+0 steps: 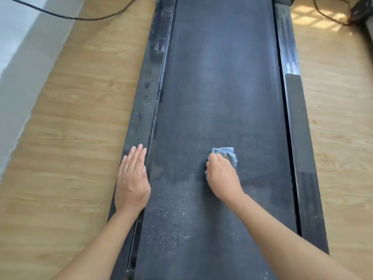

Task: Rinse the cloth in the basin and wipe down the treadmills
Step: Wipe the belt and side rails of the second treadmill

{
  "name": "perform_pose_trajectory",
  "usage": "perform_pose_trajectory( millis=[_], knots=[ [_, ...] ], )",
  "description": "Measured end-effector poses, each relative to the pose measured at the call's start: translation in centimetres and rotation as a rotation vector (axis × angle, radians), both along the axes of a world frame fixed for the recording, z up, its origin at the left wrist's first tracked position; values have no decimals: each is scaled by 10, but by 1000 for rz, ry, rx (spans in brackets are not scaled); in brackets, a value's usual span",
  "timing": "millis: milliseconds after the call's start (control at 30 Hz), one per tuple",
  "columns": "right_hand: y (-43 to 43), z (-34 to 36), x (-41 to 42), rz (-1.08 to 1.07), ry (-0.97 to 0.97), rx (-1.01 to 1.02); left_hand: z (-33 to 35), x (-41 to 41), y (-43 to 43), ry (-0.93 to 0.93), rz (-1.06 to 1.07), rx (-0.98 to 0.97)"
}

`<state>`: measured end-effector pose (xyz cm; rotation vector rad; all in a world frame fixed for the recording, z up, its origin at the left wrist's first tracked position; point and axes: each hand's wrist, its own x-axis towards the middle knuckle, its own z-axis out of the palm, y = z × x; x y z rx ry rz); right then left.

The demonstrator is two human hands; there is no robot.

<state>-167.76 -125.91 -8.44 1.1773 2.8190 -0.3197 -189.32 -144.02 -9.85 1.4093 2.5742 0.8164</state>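
Both forearms enter from the lower edge of the view and reach forward over the near end of the treadmill belt (222,77). The right hand (222,174) is clenched around a bunched blue cloth (227,153) and presses it onto the belt, about midway across its width. The cloth protrudes from the far side of the fist, away from the person. The left hand (132,180) is released: fingers straight and together, palm flat on the left side rail (141,110), just beside the belt edge. It grasps nothing and appears to serve as a brace.

The belt's long axis runs straight away from the camera, roughly in line with both forearms. Most of its length lies beyond the cloth and looks grey with dust. White specks (173,215) lie on the belt nearer the camera, between the forearms and closer to the left one.

The right hand is the only one touching the cloth. Judged from this layout, strokes pushed forward along the long axis would cover the far belt, while the specks call for a pull back toward the person. The basin is not in view.
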Motion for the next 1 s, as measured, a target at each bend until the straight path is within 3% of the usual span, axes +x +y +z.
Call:
perform_pose_trajectory(
  millis=[167,267,400,500,700,1000],
  knots=[
    [-65,18,-148,108,113,-44,-4,-7,-6,-146,119,146],
    [-67,24,-145,253,92,-88,-5,-10,-9,-136,97,169],
    [-29,20,-78,362,66,-156,-9,-12,-14,-113,58,173],
    [8,21,-1,216,27,-166,-6,-8,-13,-116,64,139],
    [34,32,168,-326,-65,-113,2,-7,-8,-130,45,105],
    [13,41,184,-440,-60,-248,6,-10,-7,-151,41,34]
  ],
)
